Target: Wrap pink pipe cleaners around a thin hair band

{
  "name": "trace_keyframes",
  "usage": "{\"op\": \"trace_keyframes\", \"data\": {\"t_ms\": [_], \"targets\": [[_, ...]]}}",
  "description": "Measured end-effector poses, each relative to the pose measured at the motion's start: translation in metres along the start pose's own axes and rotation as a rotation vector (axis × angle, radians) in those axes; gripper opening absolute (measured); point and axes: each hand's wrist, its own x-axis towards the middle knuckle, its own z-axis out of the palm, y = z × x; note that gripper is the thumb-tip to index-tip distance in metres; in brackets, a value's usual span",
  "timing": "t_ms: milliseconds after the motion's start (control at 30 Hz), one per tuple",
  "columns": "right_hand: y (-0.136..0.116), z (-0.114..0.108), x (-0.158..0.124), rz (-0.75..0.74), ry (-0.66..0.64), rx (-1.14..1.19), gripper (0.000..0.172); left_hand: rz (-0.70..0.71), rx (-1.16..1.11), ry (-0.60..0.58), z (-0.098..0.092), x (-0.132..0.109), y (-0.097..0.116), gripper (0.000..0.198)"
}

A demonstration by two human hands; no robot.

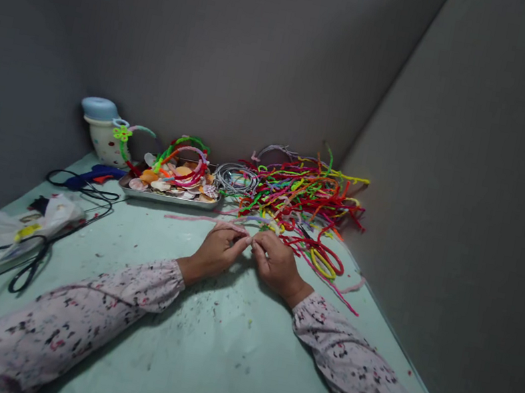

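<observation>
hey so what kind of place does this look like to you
Probably a small craft workstation: grey walls close in behind a pale green table, which bears a heap of colourful fuzzy stems and a metal tray of shells.

Fuzzy pipe cleaners [303,193], smooth metal tray [173,199]

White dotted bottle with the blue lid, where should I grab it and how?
I'd put the grip around the middle of the white dotted bottle, coming from the front, over the dark blue object lying before it. Its rounded body should suit a hand; its domed blue lid might come off. The grey wall is behind, and a green flowered fuzzy loop crowds its right side.
</observation>
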Motion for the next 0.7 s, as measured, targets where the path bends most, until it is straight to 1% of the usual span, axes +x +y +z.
{"op": "trace_keyframes", "data": {"t_ms": [133,367,700], "targets": [[-0.0023,-0.001,0.0005,-0.026,-0.014,-0.02,0.013,0.015,0.017,-0.042,-0.0019,0.0012,0.0019,0.027],[-0.0023,-0.0008,0.0006,-0.065,-0.006,-0.046,0.013,0.009,0.022,-0.052,-0.002,0.001,0.0033,0.03],[-0.0022,-0.0007,-0.0001,-0.072,-0.022,-0.067,0.015,-0.018,0.002,-0.068,-0.0007,0.0025,0.0028,0.031]]}}
